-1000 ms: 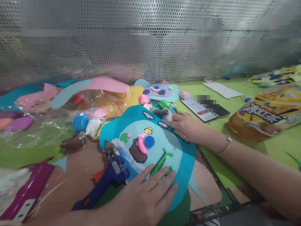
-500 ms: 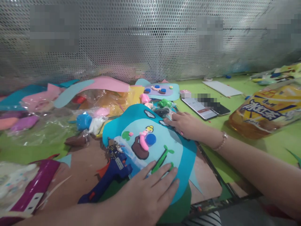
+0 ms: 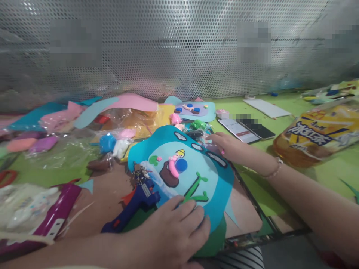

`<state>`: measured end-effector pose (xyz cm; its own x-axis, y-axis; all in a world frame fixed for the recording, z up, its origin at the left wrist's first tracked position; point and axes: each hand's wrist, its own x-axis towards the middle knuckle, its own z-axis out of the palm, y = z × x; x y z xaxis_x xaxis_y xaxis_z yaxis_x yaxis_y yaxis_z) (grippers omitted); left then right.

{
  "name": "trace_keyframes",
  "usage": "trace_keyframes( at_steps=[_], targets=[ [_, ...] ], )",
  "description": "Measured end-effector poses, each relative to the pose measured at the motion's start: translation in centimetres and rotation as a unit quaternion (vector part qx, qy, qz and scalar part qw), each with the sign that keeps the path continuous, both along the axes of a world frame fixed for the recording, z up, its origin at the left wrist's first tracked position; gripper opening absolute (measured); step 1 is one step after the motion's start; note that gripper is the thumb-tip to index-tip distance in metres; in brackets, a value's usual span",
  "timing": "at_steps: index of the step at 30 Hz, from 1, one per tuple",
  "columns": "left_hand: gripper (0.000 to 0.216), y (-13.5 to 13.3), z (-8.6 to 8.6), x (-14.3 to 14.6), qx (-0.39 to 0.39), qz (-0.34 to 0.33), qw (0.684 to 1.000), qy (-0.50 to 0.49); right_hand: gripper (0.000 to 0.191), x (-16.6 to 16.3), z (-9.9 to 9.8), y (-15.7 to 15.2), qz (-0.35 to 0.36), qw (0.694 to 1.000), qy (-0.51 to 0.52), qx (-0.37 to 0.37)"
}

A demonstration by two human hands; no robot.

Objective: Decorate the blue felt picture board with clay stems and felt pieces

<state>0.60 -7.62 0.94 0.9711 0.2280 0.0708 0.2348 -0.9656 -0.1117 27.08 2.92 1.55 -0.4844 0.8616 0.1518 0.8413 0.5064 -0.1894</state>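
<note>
A blue foam craft sheet (image 3: 224, 186) carries a lighter oval with a pink figure (image 3: 174, 170), a blue round cap (image 3: 181, 165), a green clay sprout (image 3: 196, 188) and black-edged white clouds (image 3: 216, 158). My left hand (image 3: 179, 224) rests on its lower edge, fingers slightly bent and apart, gripping nothing. At the sheet's upper right edge, my right hand (image 3: 228, 147) reaches beside a bagged lump of black clay (image 3: 195, 134). Its index finger points outward; the fingertips are partly hidden, and contact with the bag is unclear. A blue glue gun (image 3: 131, 207) lies left of the sheet.
Bagged clay lumps (image 3: 107, 144) and foam sheets (image 3: 120, 102) spread across the back left. A purple case (image 3: 66, 209) lies at the left. A phone (image 3: 237, 129) and a large tea bottle (image 3: 314, 138) are at the right. A perforated metal panel (image 3: 179, 56) stands behind.
My right hand has drawn back from the clouds toward the sheet's edge, uncovering another cloud. My left hand has slid slightly down, its fingers more bent, showing more of the green sprout.
</note>
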Motion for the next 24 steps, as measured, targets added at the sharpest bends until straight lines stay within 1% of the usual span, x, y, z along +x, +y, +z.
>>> trace_keyframes(
  at_steps=[3,5,7,9,10,11,12,13,14,16,17,19,20,22,24],
  targets=[
    [0.043,-0.8,0.1,0.2,0.047,-0.021,0.998,-0.045,0.03,0.1,-0.6,0.3,0.018,1.0,0.006,0.009],
    [0.028,-1.5,0.5,0.4,0.082,-0.025,0.994,-0.072,0.029,0.3,-0.9,0.4,0.028,0.999,0.009,0.016],
    [0.02,-2.1,1.3,0.5,0.105,-0.015,0.991,-0.082,0.03,0.3,-1.0,0.6,0.036,0.999,0.015,0.02],
    [0.019,-2.5,2.5,0.4,0.122,0.014,0.99,-0.076,0.03,0.3,-1.0,0.7,0.045,0.999,0.024,0.019],
    [0.018,-2.6,3.0,0.2,0.13,0.045,0.988,-0.065,0.03,0.3,-0.9,0.7,0.047,0.998,0.03,0.017],
    [0.016,-2.6,3.5,-0.2,0.14,0.093,0.985,-0.046,0.031,0.3,-0.8,0.7,0.046,0.998,0.037,0.015],
    [0.015,-2.5,3.9,-0.7,0.143,0.17,0.975,-0.015,0.031,0.3,-0.7,0.8,0.043,0.998,0.044,0.016],
    [0.012,-2.4,4.1,-1.3,0.138,0.248,0.959,0.024,0.03,0.3,-0.6,0.8,0.039,0.998,0.05,0.019],
    [0.01,-2.3,4.0,-2.0,0.136,0.309,0.94,0.049,0.029,0.3,-0.5,0.8,0.037,0.998,0.054,0.022],
    [0.015,-2.1,3.3,-3.4,0.146,0.399,0.902,0.081,0.028,0.4,-0.4,0.8,0.035,0.997,0.056,0.029],
    [0.017,-2.1,2.8,-4.0,0.154,0.413,0.892,0.094,0.028,0.5,-0.4,0.8,0.034,0.998,0.054,0.029],
    [0.02,-2.1,1.7,-4.7,0.169,0.462,0.864,0.107,0.03,0.6,-0.3,0.9,0.029,0.998,0.045,0.023],
    [0.023,-2.1,1.3,-4.8,0.177,0.472,0.857,0.102,0.032,0.6,-0.4,0.9,0.025,0.999,0.04,0.02],
    [0.025,-2.3,1.0,-4.7,0.181,0.48,0.853,0.093,0.037,0.6,-0.4,0.9,0.019,0.999,0.035,0.016],
    [0.026,-2.6,1.2,-5.1,0.185,0.48,0.855,0.068,0.039,0.5,-0.5,0.9,0.019,0.999,0.04,0.02]
  ],
)
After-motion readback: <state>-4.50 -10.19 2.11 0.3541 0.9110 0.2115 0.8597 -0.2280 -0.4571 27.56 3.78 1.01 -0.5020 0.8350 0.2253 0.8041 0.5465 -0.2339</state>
